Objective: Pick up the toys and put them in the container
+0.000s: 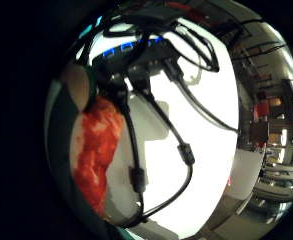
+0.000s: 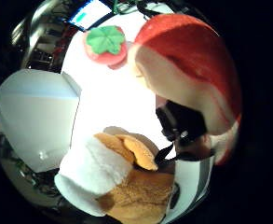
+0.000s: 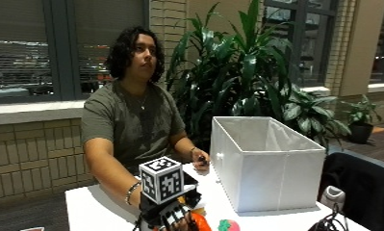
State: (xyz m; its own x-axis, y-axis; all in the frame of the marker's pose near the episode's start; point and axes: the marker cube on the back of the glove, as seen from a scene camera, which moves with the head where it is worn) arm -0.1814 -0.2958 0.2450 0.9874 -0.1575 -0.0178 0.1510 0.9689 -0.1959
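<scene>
One gloved right hand (image 3: 172, 214) grips a red plush toy (image 2: 192, 60).

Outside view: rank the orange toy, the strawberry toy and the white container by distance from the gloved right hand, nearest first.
1. Orange toy: right beside the gloved right hand, at the table's near edge; contact unclear.
2. Strawberry toy: on the table past the orange toy, in front of the container.
3. White container: farther back on the table, on the strawberry's side.
</scene>
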